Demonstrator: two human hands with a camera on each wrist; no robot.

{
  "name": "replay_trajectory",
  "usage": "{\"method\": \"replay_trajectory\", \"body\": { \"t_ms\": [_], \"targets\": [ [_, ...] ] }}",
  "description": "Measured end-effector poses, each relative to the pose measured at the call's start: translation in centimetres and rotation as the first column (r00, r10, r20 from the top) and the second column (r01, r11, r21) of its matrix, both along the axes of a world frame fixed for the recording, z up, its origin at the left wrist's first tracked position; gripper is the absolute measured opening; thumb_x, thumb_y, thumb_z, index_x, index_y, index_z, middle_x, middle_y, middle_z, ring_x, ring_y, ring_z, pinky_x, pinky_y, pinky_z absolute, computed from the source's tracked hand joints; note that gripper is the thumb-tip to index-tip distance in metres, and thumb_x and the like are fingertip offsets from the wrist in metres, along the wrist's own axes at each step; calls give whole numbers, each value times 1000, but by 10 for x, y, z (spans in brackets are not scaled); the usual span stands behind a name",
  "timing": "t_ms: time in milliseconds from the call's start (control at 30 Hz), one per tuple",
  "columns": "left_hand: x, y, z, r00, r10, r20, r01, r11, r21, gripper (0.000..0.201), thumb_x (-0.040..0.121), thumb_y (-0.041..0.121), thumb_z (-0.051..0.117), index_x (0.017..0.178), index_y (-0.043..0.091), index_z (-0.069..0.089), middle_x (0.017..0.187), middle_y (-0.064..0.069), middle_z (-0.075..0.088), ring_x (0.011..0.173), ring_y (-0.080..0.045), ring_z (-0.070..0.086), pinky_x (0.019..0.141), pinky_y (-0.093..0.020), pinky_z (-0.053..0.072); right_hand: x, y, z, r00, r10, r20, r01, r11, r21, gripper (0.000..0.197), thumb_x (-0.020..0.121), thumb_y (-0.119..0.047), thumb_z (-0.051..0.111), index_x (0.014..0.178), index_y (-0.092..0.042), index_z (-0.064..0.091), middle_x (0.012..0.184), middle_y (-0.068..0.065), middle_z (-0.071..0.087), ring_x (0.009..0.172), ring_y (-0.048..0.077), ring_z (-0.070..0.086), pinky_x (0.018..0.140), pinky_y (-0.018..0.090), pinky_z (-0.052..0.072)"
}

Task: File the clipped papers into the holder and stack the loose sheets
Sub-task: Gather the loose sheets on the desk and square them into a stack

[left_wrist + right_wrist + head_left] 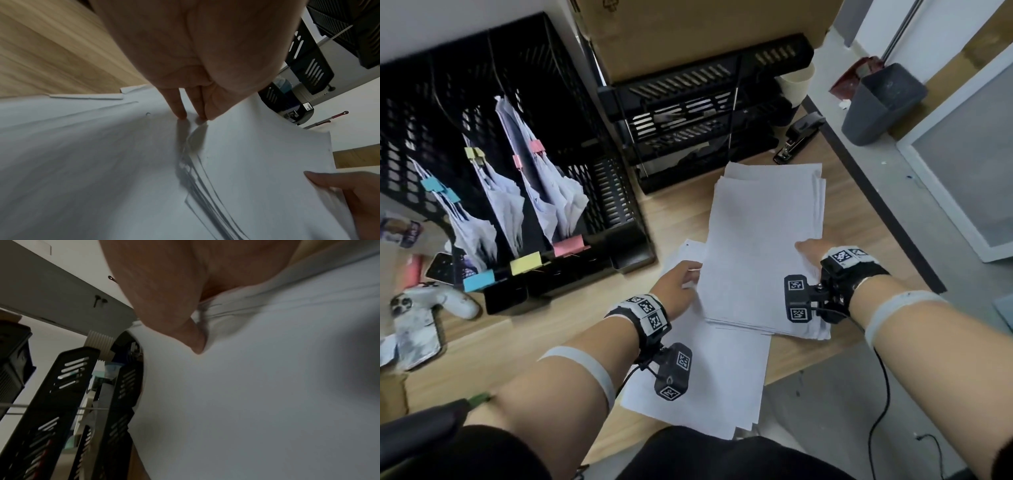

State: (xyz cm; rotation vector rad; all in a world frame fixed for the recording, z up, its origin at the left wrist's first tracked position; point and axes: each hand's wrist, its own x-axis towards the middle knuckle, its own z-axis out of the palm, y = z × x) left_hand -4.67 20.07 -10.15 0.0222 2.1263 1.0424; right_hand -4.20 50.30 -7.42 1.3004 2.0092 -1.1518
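A thick stack of loose white sheets [760,246] lies slanted on the wooden desk [524,335], over more loose sheets [709,373] spread near the front edge. My right hand [810,248] pinches the stack's right edge, thumb [197,345] on top and fingers hidden beneath. My left hand [683,277] is at the stack's left edge; its straight fingers [179,110] touch the lower sheet where the stack's edge curls up. The black file holder [619,192] at the left holds clipped papers [565,195] with blue, yellow and pink clips.
Stacked black letter trays [705,113] stand behind the stack under a cardboard box [688,31]. A stapler [798,137] and a cup [794,82] sit at the back right. A game controller [438,298] and a phone [441,267] lie at the left. A grey bin [876,102] stands on the floor.
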Motion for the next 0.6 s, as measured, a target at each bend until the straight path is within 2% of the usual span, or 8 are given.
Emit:
{"method": "replay_trajectory", "body": {
  "t_ms": [33, 67, 100, 133, 233, 367, 467, 600],
  "targets": [
    [0, -1, -1, 1000, 7, 9, -7, 1000, 10, 61, 87, -8, 41, 140, 21, 47, 133, 1, 63, 130, -16, 54, 102, -23, 41, 4, 17, -27, 999, 37, 18, -37, 999, 11, 25, 87, -28, 61, 101, -17, 44, 97, 4, 51, 93, 24, 48, 80, 35, 41],
    [-2, -2, 0, 1000, 5, 13, -5, 1000, 15, 65, 87, -6, 43, 144, 25, 44, 139, 3, 59, 134, -16, 50, 104, -22, 38, 4, 31, -49, 989, 124, 78, -127, 991, 34, 49, 85, -38, 59, 119, -8, 39, 104, 10, 53, 91, 28, 50, 81, 36, 43],
    [-3, -1, 0, 1000, -9, 7, 9, 1000, 13, 68, 88, -3, 46, 148, 29, 39, 146, 7, 53, 138, -14, 45, 106, -22, 34, 11, 40, -55, 978, 185, 98, -183, 983, -21, 73, 80, -50, 56, 132, -3, 33, 111, 16, 54, 89, 32, 53, 80, 39, 47],
    [-5, 1, 1, 1000, -28, -2, 28, 1000, 2, 71, 89, 0, 48, 151, 33, 36, 152, 11, 45, 140, -13, 40, 107, -21, 30, 16, 41, -44, 976, 168, 139, -164, 986, -39, 81, 79, -55, 53, 136, 0, 33, 110, 20, 55, 84, 35, 57, 76, 41, 52],
    [-14, 12, 2, 999, -41, -8, 41, 999, 12, 69, 94, 5, 49, 155, 31, 30, 158, 11, 34, 145, -14, 32, 106, -18, 22, 36, 15, 23, 977, 140, 158, -141, 990, -4, 42, 95, -34, 52, 106, 6, 52, 79, 21, 58, 64, 32, 58, 60, 35, 52],
    [-31, 24, 2, 1000, -18, 4, 17, 996, 85, 63, 97, 6, 50, 154, 22, 30, 157, 7, 37, 145, -15, 34, 108, -19, 24, 70, 10, 35, 995, 92, 34, -89, 994, -68, 35, 91, -27, 63, 121, -10, 56, 87, 19, 66, 74, 33, 64, 69, 37, 55],
    [-36, 24, 3, 999, 36, 5, -36, 991, 128, 60, 94, 4, 53, 149, 21, 38, 152, -1, 46, 141, -20, 42, 115, -30, 31, 80, -3, 25, 995, 94, 15, -92, 989, -115, 21, 90, -23, 63, 110, -21, 56, 61, -2, 62, 50, 16, 58, 47, 20, 44],
    [-22, 2, 12, 981, 67, -181, -71, 997, -12, 54, 92, 8, 53, 143, 26, 48, 138, 1, 56, 119, -22, 58, 103, -28, 43, 77, -40, 21, 998, 61, 18, -59, 993, -100, 14, 87, -24, 60, 100, -18, 60, 81, 4, 66, 74, 25, 63, 72, 30, 52]
  ]
}}
